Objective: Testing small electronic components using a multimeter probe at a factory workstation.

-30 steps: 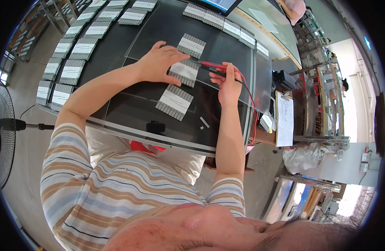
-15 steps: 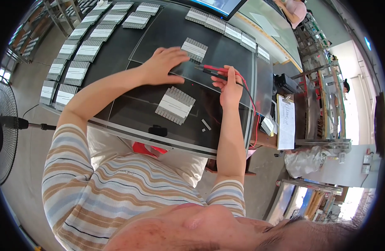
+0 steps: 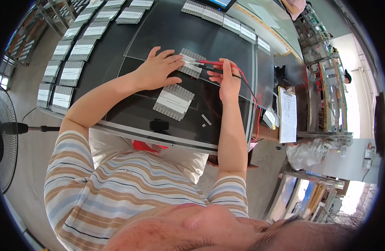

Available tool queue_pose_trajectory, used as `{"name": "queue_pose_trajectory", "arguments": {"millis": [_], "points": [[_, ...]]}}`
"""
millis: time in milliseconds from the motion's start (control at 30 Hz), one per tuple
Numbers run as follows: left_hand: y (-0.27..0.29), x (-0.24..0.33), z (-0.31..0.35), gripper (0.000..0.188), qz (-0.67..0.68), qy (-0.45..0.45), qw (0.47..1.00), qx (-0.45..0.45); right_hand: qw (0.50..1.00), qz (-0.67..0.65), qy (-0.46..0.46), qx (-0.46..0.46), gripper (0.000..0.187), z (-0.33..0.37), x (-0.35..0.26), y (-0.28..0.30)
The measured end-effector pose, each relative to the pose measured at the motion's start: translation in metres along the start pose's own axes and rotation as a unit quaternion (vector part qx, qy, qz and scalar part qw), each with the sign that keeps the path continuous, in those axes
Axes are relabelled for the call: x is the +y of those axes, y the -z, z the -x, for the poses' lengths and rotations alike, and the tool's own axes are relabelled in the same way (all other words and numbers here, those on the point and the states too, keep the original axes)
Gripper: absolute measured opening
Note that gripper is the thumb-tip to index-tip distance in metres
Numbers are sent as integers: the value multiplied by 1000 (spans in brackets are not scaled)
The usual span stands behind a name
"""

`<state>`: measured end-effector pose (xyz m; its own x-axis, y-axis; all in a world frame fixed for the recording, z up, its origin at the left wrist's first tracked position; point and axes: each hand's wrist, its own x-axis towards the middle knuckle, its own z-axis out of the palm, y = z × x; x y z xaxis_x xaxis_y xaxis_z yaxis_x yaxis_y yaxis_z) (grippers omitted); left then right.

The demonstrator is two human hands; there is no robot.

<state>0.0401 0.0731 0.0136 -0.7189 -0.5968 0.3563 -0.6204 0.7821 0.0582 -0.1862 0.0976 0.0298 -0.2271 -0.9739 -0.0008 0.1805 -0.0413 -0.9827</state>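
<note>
My right hand (image 3: 229, 83) is closed around a red test probe (image 3: 210, 62) and a black test probe (image 3: 217, 70), held side by side. Their metal tips reach onto a panel of grey strips with a white middle band (image 3: 189, 70), though whether they touch it I cannot tell. Spread fingers mark my left hand (image 3: 156, 71) as open. Its fingertips lie at the left edge of that same panel. Closer to me, a second grey strip panel (image 3: 173, 102) rests on the black glass tabletop, touched by neither hand.
More grey panels (image 3: 83, 49) stand in rows on the left, others (image 3: 212, 16) along the back below a monitor (image 3: 217, 3). Small white pieces (image 3: 206, 120) and a black object (image 3: 159, 124) lie near the front edge. A clipboard (image 3: 288, 115) is at right; a fan (image 3: 2, 129) stands left.
The farther panel has come closer to me on the glass. The probe tips, earlier off the panel, now reach over it. My left hand has drawn slightly back toward me.
</note>
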Motion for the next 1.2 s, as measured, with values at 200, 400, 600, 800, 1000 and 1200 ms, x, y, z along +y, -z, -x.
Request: {"name": "queue_pose_trajectory", "arguments": {"millis": [200, 400, 600, 800, 1000, 1200], "points": [[3, -1, -4, 50, 17, 1, 1000, -21, 1000, 18, -4, 8, 26, 0, 3, 2], [-2, -17, -29, 68, 83, -8, 996, -28, 1000, 9, -2, 11, 26, 0, 3, -1], [3, -19, -24, 69, 128, -2, 990, -60, 998, -57, 13, 29, 28, -2, 3, 3], [39, 23, 26, 70, 160, -46, 977, -133, 997, -69, 17, 27, 28, -1, 1, 4], [43, 29, 41, 69, 133, -54, 981, -133, 998, -54, 8, 22, 30, -2, 2, 3], [47, 8, 7, 54, 146, -61, 984, -79, 998, -47, -3, 34, 30, -1, 1, 4]]}}
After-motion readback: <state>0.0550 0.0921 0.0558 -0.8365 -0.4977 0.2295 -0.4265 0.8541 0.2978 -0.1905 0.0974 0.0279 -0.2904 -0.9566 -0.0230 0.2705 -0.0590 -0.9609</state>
